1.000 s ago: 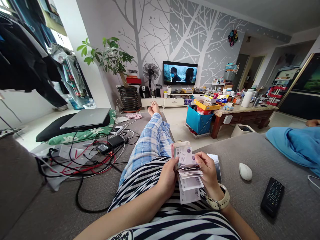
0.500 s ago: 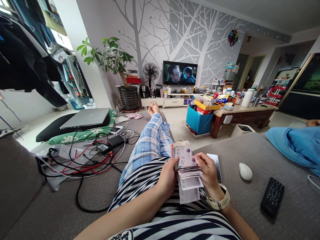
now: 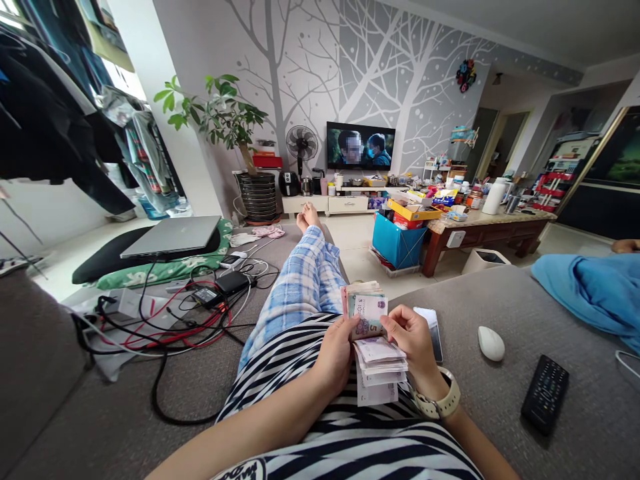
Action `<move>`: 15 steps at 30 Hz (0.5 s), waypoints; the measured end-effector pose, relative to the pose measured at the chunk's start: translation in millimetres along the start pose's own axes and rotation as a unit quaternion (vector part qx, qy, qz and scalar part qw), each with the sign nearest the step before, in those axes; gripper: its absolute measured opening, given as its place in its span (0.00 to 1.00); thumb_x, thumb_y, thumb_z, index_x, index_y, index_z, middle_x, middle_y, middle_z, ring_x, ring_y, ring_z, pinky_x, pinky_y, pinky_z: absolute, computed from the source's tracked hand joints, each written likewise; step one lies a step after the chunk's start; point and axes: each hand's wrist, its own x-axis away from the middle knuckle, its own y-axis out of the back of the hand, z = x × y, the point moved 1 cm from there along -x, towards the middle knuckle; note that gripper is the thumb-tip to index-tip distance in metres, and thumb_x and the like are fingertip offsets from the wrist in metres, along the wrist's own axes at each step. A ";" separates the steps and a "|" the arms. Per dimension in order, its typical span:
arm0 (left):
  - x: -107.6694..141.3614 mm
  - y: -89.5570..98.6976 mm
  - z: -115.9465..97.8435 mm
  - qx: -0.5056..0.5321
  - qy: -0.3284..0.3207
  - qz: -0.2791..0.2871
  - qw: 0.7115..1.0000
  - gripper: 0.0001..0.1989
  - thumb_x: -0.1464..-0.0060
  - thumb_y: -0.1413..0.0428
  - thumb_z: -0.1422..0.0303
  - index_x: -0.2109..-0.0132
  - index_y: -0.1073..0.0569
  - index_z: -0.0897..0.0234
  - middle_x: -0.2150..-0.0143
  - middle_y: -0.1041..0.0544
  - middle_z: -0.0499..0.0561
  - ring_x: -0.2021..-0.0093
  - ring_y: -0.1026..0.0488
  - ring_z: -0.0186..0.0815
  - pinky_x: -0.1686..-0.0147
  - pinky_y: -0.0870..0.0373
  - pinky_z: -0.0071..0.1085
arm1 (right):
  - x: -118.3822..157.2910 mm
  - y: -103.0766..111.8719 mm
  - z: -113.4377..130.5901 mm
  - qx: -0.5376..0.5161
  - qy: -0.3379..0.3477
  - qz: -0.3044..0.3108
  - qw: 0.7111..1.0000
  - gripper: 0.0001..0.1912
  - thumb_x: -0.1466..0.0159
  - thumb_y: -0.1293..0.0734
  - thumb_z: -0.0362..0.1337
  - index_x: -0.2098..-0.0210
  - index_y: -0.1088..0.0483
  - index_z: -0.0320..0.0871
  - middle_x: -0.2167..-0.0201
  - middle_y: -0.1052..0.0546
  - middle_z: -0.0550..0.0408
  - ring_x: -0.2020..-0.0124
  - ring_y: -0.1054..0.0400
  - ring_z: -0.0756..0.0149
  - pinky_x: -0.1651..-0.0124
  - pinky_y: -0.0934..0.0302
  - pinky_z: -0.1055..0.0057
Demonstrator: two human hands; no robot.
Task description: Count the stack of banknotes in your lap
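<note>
A stack of banknotes [image 3: 383,352] lies bent over above my lap, its lower ends fanned toward me. My left hand [image 3: 336,353] is closed round the stack from the left, thumb on top. My right hand [image 3: 411,337], with a pale watch [image 3: 444,399] on the wrist, pinches the right edge of a purple-grey note [image 3: 371,310] marked 5. Pinkish and other notes stick up behind it. Under the right hand's far side, a phone [image 3: 433,332] lies partly hidden on the sofa.
On the sofa [image 3: 480,427] at right lie a white mouse [image 3: 491,343] and a black remote control [image 3: 545,395]. To the left are tangled cables [image 3: 165,333] and a closed laptop [image 3: 173,237]. A blue cloth [image 3: 590,287] is at far right; beyond stands a cluttered table [image 3: 480,223].
The top note has turned: its 5 face now shows upright between my hands. Folded-down notes below have shifted slightly. Both hands stay nearly in place.
</note>
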 end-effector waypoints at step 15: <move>3.6 -2.9 -3.1 -0.004 0.024 0.005 1.000 0.14 0.60 0.35 0.69 0.63 0.22 0.68 0.68 0.20 0.55 0.70 0.25 0.36 0.65 0.29 0.32 | -3.5 2.2 -3.4 0.035 -0.022 -0.016 0.999 0.21 0.41 0.32 0.51 0.76 0.39 0.41 0.80 0.40 0.61 0.77 0.48 0.74 0.75 0.53 0.76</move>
